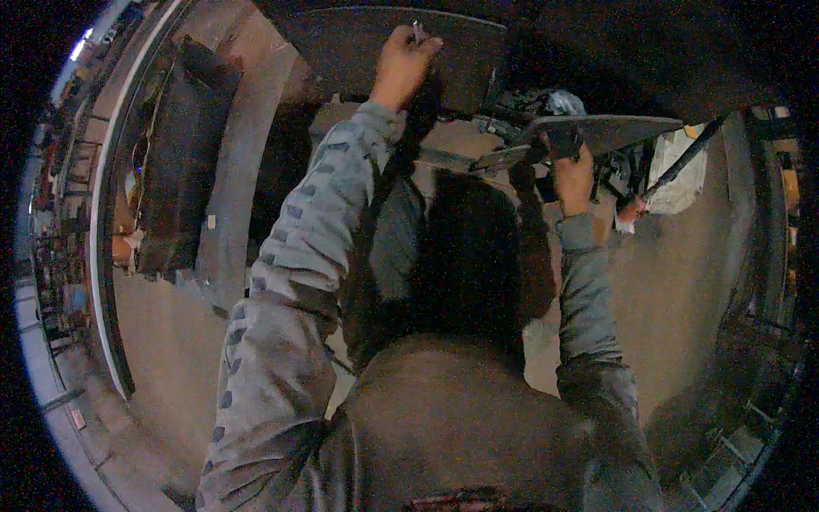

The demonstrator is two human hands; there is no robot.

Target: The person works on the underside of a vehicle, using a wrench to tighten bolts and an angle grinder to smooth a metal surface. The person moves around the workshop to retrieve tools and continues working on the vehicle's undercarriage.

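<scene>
left hand [403, 68] pinches a small pale piece [419, 32] over the dark panel [465, 64]; a slack pinch could drop it. right hand [574, 177] is at the tilted board [631, 128]; grip cannot be told in poor light. uneven pressure could tip it.

The patterned sleeve [316, 209] is matt, creased cloth. The angled dark board [627, 129] looks dull, the crumpled pale wrap [563, 103] glossy like plastic film, the floor [674, 299] smooth and matt.
</scene>
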